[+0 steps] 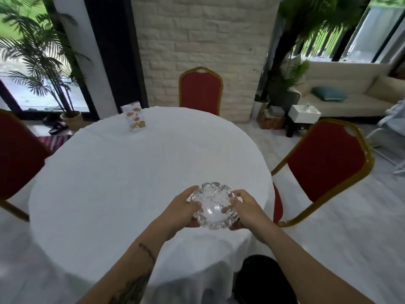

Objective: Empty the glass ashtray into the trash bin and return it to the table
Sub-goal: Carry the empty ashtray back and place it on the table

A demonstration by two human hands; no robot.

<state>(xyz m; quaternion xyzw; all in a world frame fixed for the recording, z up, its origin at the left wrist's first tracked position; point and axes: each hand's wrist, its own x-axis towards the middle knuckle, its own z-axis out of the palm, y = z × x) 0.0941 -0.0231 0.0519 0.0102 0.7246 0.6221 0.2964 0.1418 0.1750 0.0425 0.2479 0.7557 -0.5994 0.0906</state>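
A clear glass ashtray (211, 206) with a scalloped rim is over the near right part of the round table (131, 172), which is covered in a white cloth. My left hand (183, 210) grips its left side and my right hand (244, 208) grips its right side. Small dark specks show inside the bowl. I cannot tell whether the ashtray rests on the cloth or is held just above it. A dark round object (263, 279) sits low at the table's near edge, partly hidden by my right forearm; it may be the trash bin.
Red chairs with gold frames stand at the far side (200, 91), the right (326, 163) and the left (17, 154). A menu card stand (134, 117) is on the far left of the table. Potted palms, a cream sofa and a white side table stand behind.
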